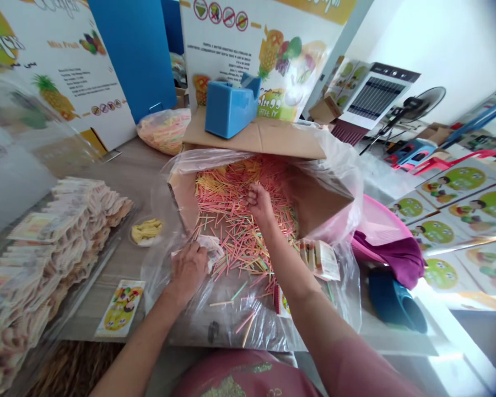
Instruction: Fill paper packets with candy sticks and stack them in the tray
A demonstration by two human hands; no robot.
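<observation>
Thin colored sticks [242, 237] heaped in open carton [320, 207], spilling out front onto plastic over tabletop [132, 171]. Left hand [190, 267] grasping white packet [213, 249] beside pile. Right hand [259, 202] over sticks, fingers curled; can't tell if gripping any. Blue tape dispenser [228, 110] atop carton flap [273, 139].

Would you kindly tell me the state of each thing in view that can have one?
Cardboard box: open
Sticks: loose, spilling from box
Left hand: holding a pale packet
Right hand: loosely closed, contents unclear
Packet pile: arranged in rows
Yellow packet: lying flat
Purple cloth: draped over pink basket
Fan: running or not, unclear
</observation>
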